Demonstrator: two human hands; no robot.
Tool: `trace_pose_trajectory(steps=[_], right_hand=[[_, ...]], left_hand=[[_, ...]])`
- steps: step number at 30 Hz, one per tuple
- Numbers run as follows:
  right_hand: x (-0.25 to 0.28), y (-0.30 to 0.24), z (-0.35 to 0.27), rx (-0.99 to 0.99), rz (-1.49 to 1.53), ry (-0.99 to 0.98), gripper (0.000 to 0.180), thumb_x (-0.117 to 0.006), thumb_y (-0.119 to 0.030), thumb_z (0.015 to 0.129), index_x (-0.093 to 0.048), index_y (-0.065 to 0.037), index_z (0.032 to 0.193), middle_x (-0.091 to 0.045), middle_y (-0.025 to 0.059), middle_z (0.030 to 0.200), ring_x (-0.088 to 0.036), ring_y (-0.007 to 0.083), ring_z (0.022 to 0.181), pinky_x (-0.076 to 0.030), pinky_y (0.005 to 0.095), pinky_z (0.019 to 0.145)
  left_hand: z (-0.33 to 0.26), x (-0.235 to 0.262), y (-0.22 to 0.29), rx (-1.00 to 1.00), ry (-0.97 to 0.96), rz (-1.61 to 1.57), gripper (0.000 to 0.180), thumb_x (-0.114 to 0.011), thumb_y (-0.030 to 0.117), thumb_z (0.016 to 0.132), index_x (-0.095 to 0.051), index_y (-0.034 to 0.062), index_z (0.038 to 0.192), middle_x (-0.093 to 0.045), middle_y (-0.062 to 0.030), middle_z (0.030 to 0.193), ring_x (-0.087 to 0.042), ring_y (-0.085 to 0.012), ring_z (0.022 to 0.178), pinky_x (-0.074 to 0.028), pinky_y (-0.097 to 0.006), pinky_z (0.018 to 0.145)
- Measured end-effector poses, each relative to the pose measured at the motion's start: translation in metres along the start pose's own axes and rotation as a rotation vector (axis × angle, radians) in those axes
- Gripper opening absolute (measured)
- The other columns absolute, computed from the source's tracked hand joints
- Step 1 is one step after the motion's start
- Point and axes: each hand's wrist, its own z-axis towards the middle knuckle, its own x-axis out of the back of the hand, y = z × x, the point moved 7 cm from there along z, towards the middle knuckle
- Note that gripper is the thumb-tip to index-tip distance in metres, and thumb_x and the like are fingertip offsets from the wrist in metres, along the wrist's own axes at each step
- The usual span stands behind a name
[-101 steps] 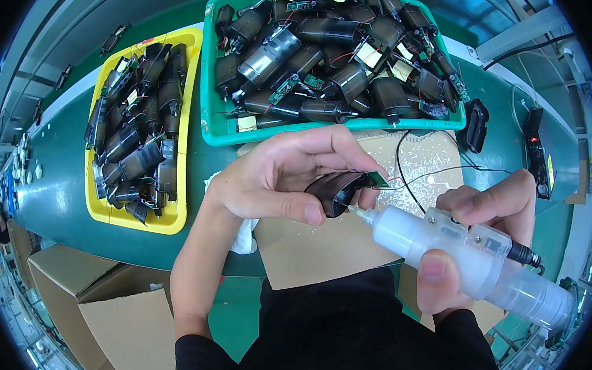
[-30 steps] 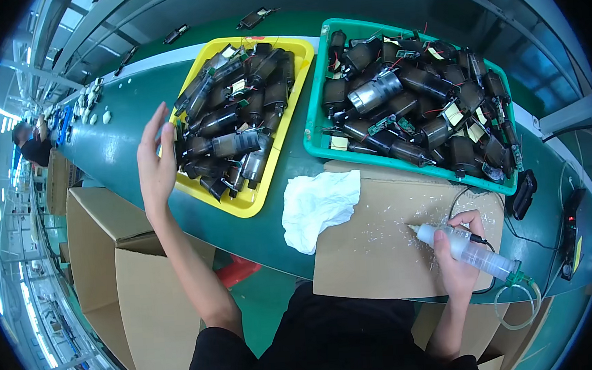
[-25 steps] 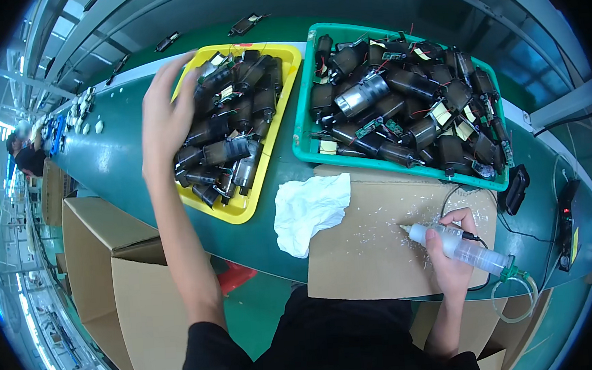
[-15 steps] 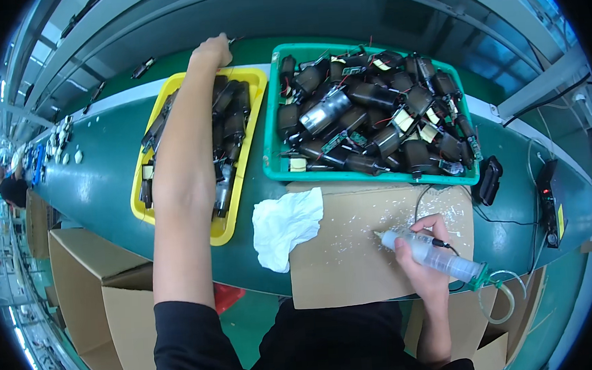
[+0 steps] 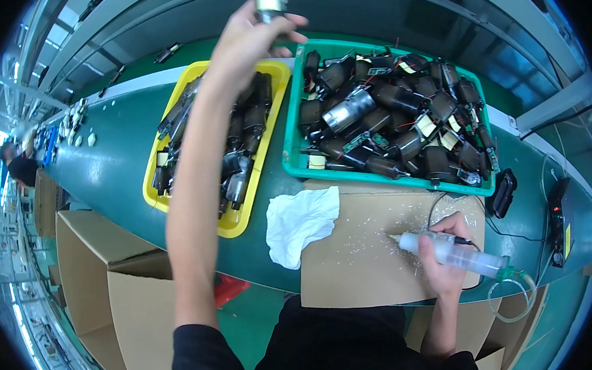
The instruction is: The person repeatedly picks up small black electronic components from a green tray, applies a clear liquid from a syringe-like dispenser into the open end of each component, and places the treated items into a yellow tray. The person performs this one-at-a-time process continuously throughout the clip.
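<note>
My left hand (image 5: 250, 42) is raised beyond the far edge of the yellow tray (image 5: 233, 227). Its fingers are around a cylindrical part (image 5: 272, 7) with a pale yellow pad, and a thin reddish wire trails off it. The lower end of this part is hidden by my fingers. In my right hand (image 5: 444, 261) lies a clear glue syringe (image 5: 473, 260) with a green end cap and a hose, its nozzle pointing left just over a cardboard sheet (image 5: 356, 276). White specks are scattered on the sheet.
A green crate (image 5: 394, 184) is heaped with dark wrapped cylinders with wires and small circuit boards. Similar cylinders fill the yellow tray. A crumpled white cloth (image 5: 302, 225) lies beside the cardboard. At right are a black device (image 5: 503, 194) and a controller box (image 5: 557, 222) with cables.
My left hand has lifted from behind the yellow tray, moving right and up, and the cylindrical part now shows in it. The right hand still holds the syringe over the cardboard.
</note>
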Motion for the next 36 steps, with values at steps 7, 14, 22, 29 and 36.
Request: trace_pose_trajectory(steps=[7, 14, 22, 29, 36], right_hand=[[0.021, -0.041, 0.018, 0.226, 0.145, 0.161, 0.032, -0.067, -0.02, 0.077, -0.044, -0.001, 0.088, -0.055, 0.0125, 0.076, -0.05, 0.012, 0.065, -0.041, 0.023, 0.061], [0.031, -0.088, 0.023, 0.282, 0.257, 0.349, 0.05, -0.074, -0.034, 0.072, -0.038, -0.004, 0.088, -0.057, 0.0148, 0.073, -0.055, 0.0146, 0.061, -0.045, 0.0234, 0.059], [0.011, -0.099, 0.022, 0.404, 0.189, 0.095, 0.052, -0.079, -0.024, 0.068, -0.039, -0.001, 0.092, -0.06, 0.0152, 0.077, -0.058, 0.0142, 0.064, -0.048, 0.0238, 0.061], [0.001, -0.101, 0.019, 0.31, 0.094, 0.154, 0.055, -0.076, -0.04, 0.069, -0.039, -0.004, 0.089, -0.058, 0.0127, 0.071, -0.056, 0.0134, 0.061, -0.044, 0.0219, 0.059], [0.001, -0.097, 0.018, 0.194, 0.09, 0.21, 0.056, -0.075, -0.046, 0.07, -0.039, -0.006, 0.086, -0.057, 0.011, 0.069, -0.055, 0.0132, 0.06, -0.042, 0.0216, 0.058]], left_hand=[[-0.115, -0.105, -0.008, 0.178, -0.356, -0.878, 0.055, -0.029, 0.042, 0.1, -0.034, 0.0016, 0.137, -0.055, -0.0068, 0.099, -0.054, -0.0117, 0.078, -0.032, -0.02, 0.044], [-0.145, -0.15, -0.016, 0.269, -0.659, -1.038, 0.066, -0.059, 0.04, 0.088, -0.035, -0.0038, 0.131, -0.053, -0.0144, 0.102, -0.056, -0.0185, 0.091, -0.05, -0.032, 0.055], [-0.161, -0.151, -0.012, 0.258, -0.81, -1.108, 0.063, -0.074, 0.028, 0.076, -0.04, -0.0047, 0.118, -0.058, -0.0203, 0.093, -0.058, -0.0223, 0.076, -0.047, -0.03, 0.056], [-0.161, -0.15, -0.015, 0.153, -0.868, -1.121, 0.064, -0.073, 0.02, 0.077, -0.041, -0.0027, 0.127, -0.058, -0.0136, 0.099, -0.056, -0.0141, 0.074, -0.046, -0.024, 0.062], [-0.162, -0.15, -0.015, 0.151, -0.891, -1.09, 0.063, -0.072, 0.016, 0.078, -0.04, -0.0034, 0.129, -0.057, -0.0126, 0.099, -0.053, -0.0134, 0.08, -0.045, -0.022, 0.064]])
